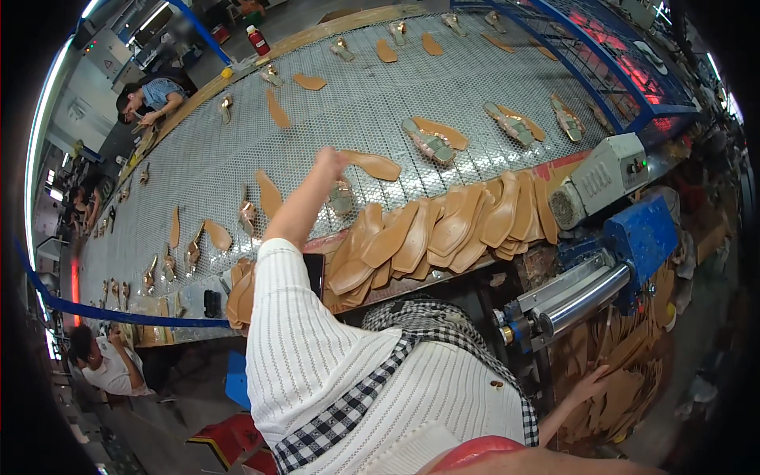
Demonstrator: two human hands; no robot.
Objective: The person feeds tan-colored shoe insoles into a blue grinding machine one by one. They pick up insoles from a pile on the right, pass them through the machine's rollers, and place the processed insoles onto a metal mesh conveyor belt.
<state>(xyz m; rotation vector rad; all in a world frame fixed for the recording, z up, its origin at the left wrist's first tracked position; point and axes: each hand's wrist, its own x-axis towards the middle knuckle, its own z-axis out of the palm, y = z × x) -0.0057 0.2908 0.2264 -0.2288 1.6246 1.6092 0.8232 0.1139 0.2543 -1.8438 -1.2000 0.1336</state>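
Observation:
My left hand (pixel 331 163) reaches out over the mesh conveyor, its fingers closed on the narrow end of a tan insole (pixel 375 165). That insole lies flat beside a strappy sandal upper with a greenish sole (pixel 341 198). Low on the right, my right hand (pixel 590 385) is at the edge of a heap of brown insole pieces (pixel 625 404). Its fingers look bent, and what they grip is too small and dark to make out. An overlapping row of tan insoles (pixel 451 226) lies along the near edge of the conveyor, in front of my body.
More sandals (pixel 431 142) with tan insoles beside them are spread over the mesh conveyor (pixel 340 95). To my right stands a machine with a shiny metal roller (pixel 586 301), below a grey motor box (pixel 606 178). A blue frame (pixel 602 63) covers the far right. Co-workers (pixel 154 99) sit leftward.

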